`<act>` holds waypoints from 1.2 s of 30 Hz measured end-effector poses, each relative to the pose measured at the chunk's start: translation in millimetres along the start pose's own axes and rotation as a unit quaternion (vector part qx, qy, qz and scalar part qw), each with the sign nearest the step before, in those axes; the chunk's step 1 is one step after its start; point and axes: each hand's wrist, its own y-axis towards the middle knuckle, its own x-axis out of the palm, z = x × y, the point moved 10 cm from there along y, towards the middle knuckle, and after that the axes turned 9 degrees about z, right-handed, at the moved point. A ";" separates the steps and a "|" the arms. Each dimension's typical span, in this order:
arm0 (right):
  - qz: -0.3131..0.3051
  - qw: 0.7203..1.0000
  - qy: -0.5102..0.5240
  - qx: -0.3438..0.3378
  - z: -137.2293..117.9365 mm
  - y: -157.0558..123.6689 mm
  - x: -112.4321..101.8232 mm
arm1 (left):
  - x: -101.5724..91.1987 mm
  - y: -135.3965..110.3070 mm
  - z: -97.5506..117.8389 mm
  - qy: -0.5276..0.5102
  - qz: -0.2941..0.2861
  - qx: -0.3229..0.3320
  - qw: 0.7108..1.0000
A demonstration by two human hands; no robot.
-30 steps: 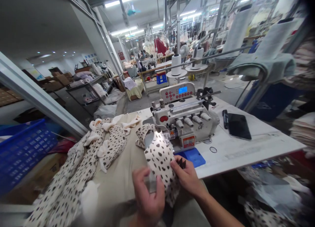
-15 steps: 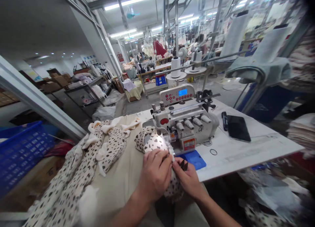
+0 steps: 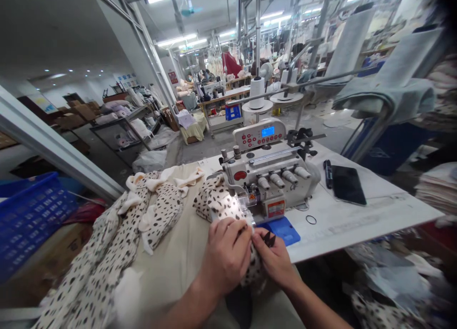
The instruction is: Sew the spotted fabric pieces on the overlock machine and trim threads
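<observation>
The sewing machine [image 3: 274,172] stands on a white table [image 3: 350,231], and its blue display [image 3: 268,131] is lit. The spotted cloth [image 3: 222,203] is at the left front of the machine; its upper part lies bright under the light near the needle area, and its lower part hangs in front of the machine, below the hands.

The left hand [image 3: 227,253], in front of the machine, has its fingers bent together and clamped on the cloth edge. The right hand [image 3: 274,257], just beside it, pinches the same edge between thumb and fingers. In this hand there is also a dark pointed tool [image 3: 269,240]; which kind it is cannot be told.

A blue pad [image 3: 286,231] lies at the foot of the machine, near the right hand. To the right of the machine are a black ring [image 3: 311,220] and a dark phone [image 3: 347,184]. Well to the left of the machine lies a pile of spotted pieces [image 3: 119,238], and beyond it stands a blue basket [image 3: 35,214].
</observation>
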 end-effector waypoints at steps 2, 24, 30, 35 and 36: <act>0.000 1.000 -0.002 0.004 -1.4 0.1 0.1 | 1.7 -0.5 -0.8 0.001 -0.005 0.002 1.000; 0.014 0.999 0.009 0.030 1.3 2.8 0.3 | 4.1 3.3 0.7 -0.016 -0.006 0.029 0.999; 0.016 0.999 0.025 0.030 4.2 3.2 -0.6 | 4.7 4.8 0.3 -0.024 -0.014 0.025 0.999; 0.007 0.999 0.028 0.038 5.6 3.0 0.9 | 5.2 4.7 -0.8 -0.029 -0.011 0.027 0.999; 0.005 0.999 0.029 0.039 5.0 3.0 1.3 | 5.7 4.3 -1.0 -0.029 -0.011 0.027 0.999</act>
